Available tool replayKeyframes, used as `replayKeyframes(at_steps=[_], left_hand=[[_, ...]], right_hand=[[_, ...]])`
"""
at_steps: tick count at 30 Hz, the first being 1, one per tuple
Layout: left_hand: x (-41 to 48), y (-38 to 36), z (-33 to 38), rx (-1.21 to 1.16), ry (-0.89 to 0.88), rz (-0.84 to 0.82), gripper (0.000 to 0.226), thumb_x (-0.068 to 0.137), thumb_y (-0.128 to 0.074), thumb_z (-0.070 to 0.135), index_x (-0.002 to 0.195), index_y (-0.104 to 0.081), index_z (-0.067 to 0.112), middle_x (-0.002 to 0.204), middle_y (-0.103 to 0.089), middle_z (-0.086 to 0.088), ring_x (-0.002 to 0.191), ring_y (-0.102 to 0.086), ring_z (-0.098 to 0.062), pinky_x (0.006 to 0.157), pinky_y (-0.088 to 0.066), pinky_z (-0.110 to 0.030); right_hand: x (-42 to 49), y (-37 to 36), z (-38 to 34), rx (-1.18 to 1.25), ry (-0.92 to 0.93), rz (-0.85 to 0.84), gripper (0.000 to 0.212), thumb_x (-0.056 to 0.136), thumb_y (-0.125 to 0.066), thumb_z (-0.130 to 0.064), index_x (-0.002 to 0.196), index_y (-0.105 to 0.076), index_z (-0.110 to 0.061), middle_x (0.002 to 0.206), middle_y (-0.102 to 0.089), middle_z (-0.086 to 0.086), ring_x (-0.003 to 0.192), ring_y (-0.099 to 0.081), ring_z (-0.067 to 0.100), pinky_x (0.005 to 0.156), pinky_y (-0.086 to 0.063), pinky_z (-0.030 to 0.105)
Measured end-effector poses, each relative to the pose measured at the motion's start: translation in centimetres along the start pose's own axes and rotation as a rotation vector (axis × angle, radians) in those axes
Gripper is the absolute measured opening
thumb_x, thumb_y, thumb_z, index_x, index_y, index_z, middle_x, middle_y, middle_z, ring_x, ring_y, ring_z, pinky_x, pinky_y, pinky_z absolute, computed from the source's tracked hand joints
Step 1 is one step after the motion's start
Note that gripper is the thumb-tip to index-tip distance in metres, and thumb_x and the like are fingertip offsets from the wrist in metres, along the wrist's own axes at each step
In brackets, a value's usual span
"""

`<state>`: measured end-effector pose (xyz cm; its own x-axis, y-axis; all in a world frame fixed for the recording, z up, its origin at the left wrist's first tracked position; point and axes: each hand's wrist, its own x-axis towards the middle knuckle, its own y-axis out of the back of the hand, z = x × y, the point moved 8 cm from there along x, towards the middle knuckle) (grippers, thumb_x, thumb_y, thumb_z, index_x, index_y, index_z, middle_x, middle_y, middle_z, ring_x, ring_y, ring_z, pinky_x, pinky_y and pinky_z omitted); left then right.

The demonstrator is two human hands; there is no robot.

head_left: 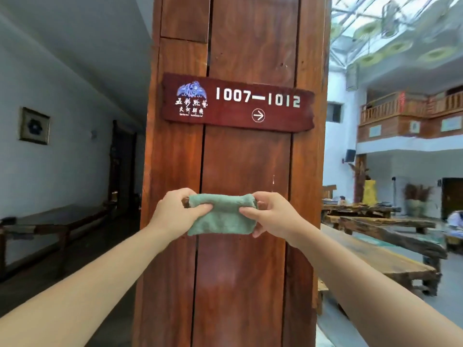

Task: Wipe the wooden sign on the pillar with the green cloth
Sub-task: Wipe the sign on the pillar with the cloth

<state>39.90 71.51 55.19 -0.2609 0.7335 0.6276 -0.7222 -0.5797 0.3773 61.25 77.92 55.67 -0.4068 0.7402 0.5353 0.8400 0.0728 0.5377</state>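
A dark red wooden sign reading 1007–1012 with a white arrow and a blue emblem hangs on the wide wooden pillar. Well below the sign, a folded green cloth is stretched between both hands in front of the pillar. My left hand pinches the cloth's left end. My right hand grips its right end. The cloth is apart from the sign.
A low dark bench runs along the white wall on the left, under a framed picture. Long rough wooden tables stand to the right, with a wooden balcony above them.
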Motion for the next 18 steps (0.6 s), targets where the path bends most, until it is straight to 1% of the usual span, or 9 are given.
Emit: replayKeyframes(at_steps=[2,4,6,10,11,13,15,18], left_hand=[[2.0,0.8,0.4,-0.037,-0.017,0.007,0.014,0.083,-0.077,0.036,0.081,-0.072,0.023,0.080,-0.077,0.002,0.077,-0.075,-0.015,0.075,-0.063,-0.045],[3.9,1.9,1.1,-0.001,-0.057,0.021,0.013,0.083,-0.078,0.035,0.083,-0.074,0.023,0.080,-0.078,0.003,0.077,-0.075,-0.014,0.074,-0.063,-0.044],[5.7,2.9,1.5,0.028,-0.094,0.017,0.010,0.082,-0.080,0.031,0.082,-0.075,0.022,0.077,-0.078,0.003,0.075,-0.075,-0.013,0.072,-0.063,-0.041],[9.8,4.7,2.0,0.116,-0.182,0.045,0.004,0.081,-0.078,0.028,0.079,-0.076,0.025,0.075,-0.076,0.006,0.073,-0.072,-0.012,0.072,-0.062,-0.039],[10.9,4.8,2.0,0.140,-0.185,0.028,0.002,0.081,-0.077,0.027,0.080,-0.076,0.026,0.076,-0.076,0.006,0.072,-0.072,-0.011,0.072,-0.062,-0.039],[12.5,3.7,1.6,0.148,-0.161,-0.070,0.003,0.081,-0.075,0.025,0.084,-0.076,0.024,0.080,-0.076,0.004,0.074,-0.073,-0.012,0.071,-0.063,-0.038],[13.5,2.1,1.1,0.096,-0.133,-0.167,0.007,0.079,-0.075,0.021,0.086,-0.077,0.021,0.082,-0.078,0.000,0.075,-0.075,-0.016,0.070,-0.064,-0.040],[14.5,-0.2,1.2,-0.140,-0.097,-0.226,0.011,0.082,-0.073,0.011,0.090,-0.075,0.018,0.083,-0.078,-0.005,0.070,-0.077,-0.020,0.060,-0.064,-0.037]], right_hand=[[2.1,0.5,-1.4,-0.049,0.038,0.083,0.015,0.093,-0.069,-0.027,0.104,-0.069,-0.017,0.090,-0.077,0.004,0.062,-0.075,0.027,0.065,-0.064,0.042],[4.2,1.1,-2.8,-0.119,0.071,0.197,0.015,0.093,-0.068,-0.024,0.105,-0.068,-0.016,0.092,-0.075,0.003,0.056,-0.070,0.021,0.059,-0.062,0.036],[6.2,1.2,-4.2,-0.188,0.114,0.299,0.016,0.092,-0.067,-0.021,0.107,-0.068,-0.016,0.093,-0.073,0.003,0.064,-0.066,0.019,0.063,-0.060,0.037],[10.2,0.3,-6.9,-0.273,0.245,0.473,0.021,0.092,-0.067,-0.015,0.112,-0.068,-0.015,0.096,-0.070,0.001,0.090,-0.062,0.018,0.078,-0.046,0.027],[11.0,0.2,-7.5,-0.287,0.272,0.516,0.023,0.092,-0.066,-0.013,0.115,-0.067,-0.015,0.100,-0.069,0.001,0.094,-0.061,0.017,0.080,-0.044,0.024],[12.0,0.1,-8.3,-0.273,0.309,0.611,0.029,0.091,-0.065,-0.010,0.120,-0.064,-0.016,0.105,-0.066,0.000,0.096,-0.058,0.014,0.077,-0.039,0.012],[12.4,-0.1,-8.8,-0.255,0.346,0.689,0.032,0.090,-0.066,-0.009,0.121,-0.063,-0.018,0.107,-0.063,-0.002,0.096,-0.056,0.009,0.075,-0.037,0.003],[12.7,0.2,-9.1,-0.304,0.404,0.734,0.036,0.090,-0.064,-0.006,0.120,-0.061,-0.025,0.114,-0.055,-0.005,0.096,-0.053,0.006,0.076,-0.036,0.000]])
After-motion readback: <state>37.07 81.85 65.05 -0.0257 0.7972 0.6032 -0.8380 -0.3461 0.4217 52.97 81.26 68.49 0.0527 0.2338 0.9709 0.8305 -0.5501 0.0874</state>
